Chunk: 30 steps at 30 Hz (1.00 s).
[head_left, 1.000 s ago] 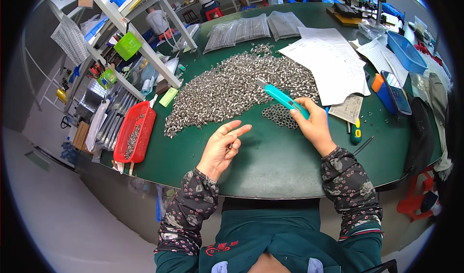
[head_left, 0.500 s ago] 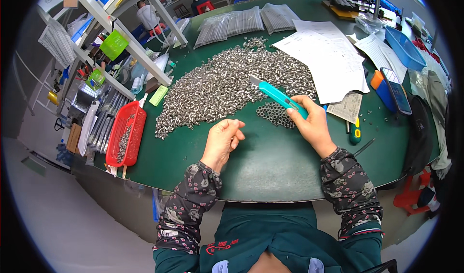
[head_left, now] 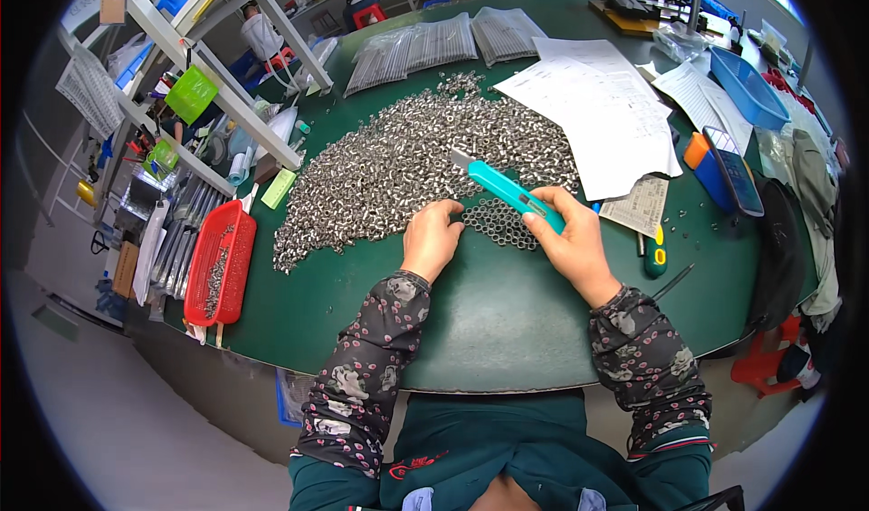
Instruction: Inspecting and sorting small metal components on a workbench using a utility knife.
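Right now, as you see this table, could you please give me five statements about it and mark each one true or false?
1. The right hand holds a teal cutter. True.
2. The left hand also holds a cutter. False: the left hand is beside the flat group of rings.
3. The red basket contains small metal parts. True.
4. The blue tray is at the left, near the shelf. False: the blue tray is at the right.
5. White papers lie at the right of the large metal pile. True.
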Available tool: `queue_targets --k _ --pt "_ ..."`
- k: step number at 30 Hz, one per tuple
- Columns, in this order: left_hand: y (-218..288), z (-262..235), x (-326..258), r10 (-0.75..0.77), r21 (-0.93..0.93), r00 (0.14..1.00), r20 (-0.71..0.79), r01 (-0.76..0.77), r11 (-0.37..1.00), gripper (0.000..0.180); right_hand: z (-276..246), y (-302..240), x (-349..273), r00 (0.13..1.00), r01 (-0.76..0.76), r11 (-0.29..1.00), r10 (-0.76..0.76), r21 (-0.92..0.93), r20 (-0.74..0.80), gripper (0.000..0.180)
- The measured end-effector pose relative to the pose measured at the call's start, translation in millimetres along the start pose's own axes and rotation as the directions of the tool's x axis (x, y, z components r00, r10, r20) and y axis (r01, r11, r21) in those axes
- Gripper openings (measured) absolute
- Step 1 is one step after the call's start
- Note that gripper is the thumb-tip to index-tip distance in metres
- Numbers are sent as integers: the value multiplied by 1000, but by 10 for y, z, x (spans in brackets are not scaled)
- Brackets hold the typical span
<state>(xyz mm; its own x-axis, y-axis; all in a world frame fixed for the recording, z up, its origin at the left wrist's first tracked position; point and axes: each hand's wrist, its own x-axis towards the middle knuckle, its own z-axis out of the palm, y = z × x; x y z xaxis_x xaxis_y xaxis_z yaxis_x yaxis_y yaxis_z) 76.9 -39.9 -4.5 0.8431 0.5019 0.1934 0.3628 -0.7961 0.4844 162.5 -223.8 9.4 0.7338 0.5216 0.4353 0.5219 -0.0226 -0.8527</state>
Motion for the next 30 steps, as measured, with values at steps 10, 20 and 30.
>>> queue_targets --k 10,20,30 --pt "-46 -49 -1 -22 -217 999 -24 16 976 15 41 29 -8 1000 12 1000 -12 5 17 24" --pt "-485 -425 -317 29 -872 921 388 378 -313 6 73 -68 -161 981 -27 999 32 -29 193 26" --pt "-606 -342 -314 76 -900 923 377 384 -206 13 145 -155 -207 930 -106 994 112 -36 351 27"
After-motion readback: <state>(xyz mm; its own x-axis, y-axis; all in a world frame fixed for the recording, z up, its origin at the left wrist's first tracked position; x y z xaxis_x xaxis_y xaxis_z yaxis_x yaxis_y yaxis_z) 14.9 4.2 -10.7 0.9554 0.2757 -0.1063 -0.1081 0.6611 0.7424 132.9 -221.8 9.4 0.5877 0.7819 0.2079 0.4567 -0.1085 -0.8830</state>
